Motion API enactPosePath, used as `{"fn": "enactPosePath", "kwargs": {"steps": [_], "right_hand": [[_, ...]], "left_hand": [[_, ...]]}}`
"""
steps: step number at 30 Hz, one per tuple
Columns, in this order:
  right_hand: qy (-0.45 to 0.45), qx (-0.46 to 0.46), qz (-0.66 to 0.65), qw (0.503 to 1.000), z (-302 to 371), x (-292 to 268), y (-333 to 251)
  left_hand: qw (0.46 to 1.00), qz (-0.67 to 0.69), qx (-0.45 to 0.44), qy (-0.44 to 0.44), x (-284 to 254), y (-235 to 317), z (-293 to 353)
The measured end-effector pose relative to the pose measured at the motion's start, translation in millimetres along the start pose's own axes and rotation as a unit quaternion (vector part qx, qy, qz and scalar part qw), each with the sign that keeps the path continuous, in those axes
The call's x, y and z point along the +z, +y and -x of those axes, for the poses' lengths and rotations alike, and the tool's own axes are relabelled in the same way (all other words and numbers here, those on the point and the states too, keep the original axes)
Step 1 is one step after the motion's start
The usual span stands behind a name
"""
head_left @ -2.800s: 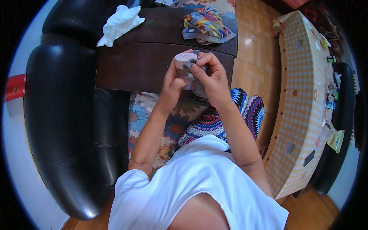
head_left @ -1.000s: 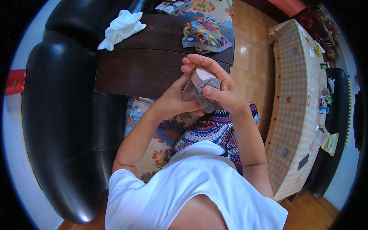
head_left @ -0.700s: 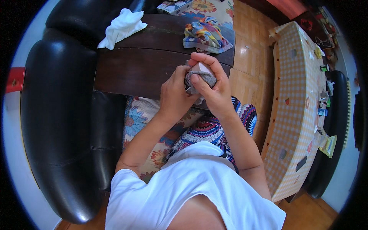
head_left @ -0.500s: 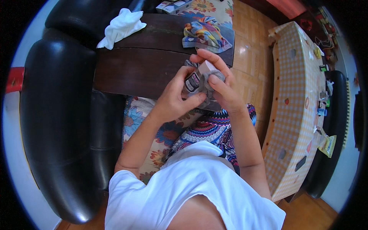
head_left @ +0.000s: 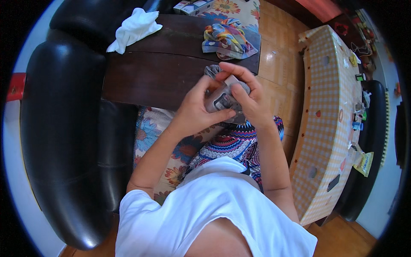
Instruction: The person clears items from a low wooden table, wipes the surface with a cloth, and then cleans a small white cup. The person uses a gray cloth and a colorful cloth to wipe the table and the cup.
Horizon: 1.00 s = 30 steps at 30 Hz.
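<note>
Both my hands are raised in front of me around a small bottle (head_left: 223,101) with a dark label and a pale cap. My left hand (head_left: 193,107) grips its left side, with the thumb along the near edge. From the right, my right hand (head_left: 256,103) closes over the bottle, its thumb by the cap and its fingers curled over the far side. A grey cloth (head_left: 211,70) pokes out beyond the fingers and shows again beneath my right thumb. Motion blurs the label, and part of the cloth is hidden between my hands.
Beneath my hands is a dark wooden table (head_left: 143,81), with a white cloth (head_left: 133,31) and a colourful patterned scarf (head_left: 229,39) on it. A black leather sofa (head_left: 60,141) stands left. At right is a table with a checked tablecloth (head_left: 319,128), bearing a phone (head_left: 333,183).
The bottle has turned between my hands, so its label sits farther right. My right hand has shifted slightly down, and more of the grey cloth shows beyond my fingers.
</note>
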State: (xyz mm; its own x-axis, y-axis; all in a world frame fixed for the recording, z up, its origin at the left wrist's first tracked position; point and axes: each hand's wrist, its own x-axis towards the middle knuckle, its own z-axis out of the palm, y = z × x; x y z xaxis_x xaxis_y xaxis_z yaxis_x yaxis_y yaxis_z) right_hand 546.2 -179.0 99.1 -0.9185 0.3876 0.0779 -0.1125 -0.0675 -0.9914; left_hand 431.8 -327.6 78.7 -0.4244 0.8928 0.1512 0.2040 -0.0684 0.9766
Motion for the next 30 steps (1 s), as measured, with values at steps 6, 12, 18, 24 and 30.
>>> {"fn": "enactPosePath", "kwargs": {"steps": [6,12,18,24,30], "right_hand": [[-0.064,-0.015,-0.069,0.995,4,-9,-3],[0.022,0.047,0.074,0.996,-6,-6,2],[0.068,0.073,-0.140,0.985,-2,2,19],[0.037,0.005,-0.208,0.977,7,8,25],[0.089,-0.058,-0.127,0.986,7,11,41]], "left_hand": [[0.923,0.319,-0.200,-0.079,-10,24,-3],[0.998,-0.035,0.041,0.036,19,-9,0],[0.986,0.149,-0.045,0.055,19,-10,-2],[0.953,0.281,-0.101,0.051,9,-2,-2],[0.997,0.064,-0.013,0.048,5,1,-6]]}}
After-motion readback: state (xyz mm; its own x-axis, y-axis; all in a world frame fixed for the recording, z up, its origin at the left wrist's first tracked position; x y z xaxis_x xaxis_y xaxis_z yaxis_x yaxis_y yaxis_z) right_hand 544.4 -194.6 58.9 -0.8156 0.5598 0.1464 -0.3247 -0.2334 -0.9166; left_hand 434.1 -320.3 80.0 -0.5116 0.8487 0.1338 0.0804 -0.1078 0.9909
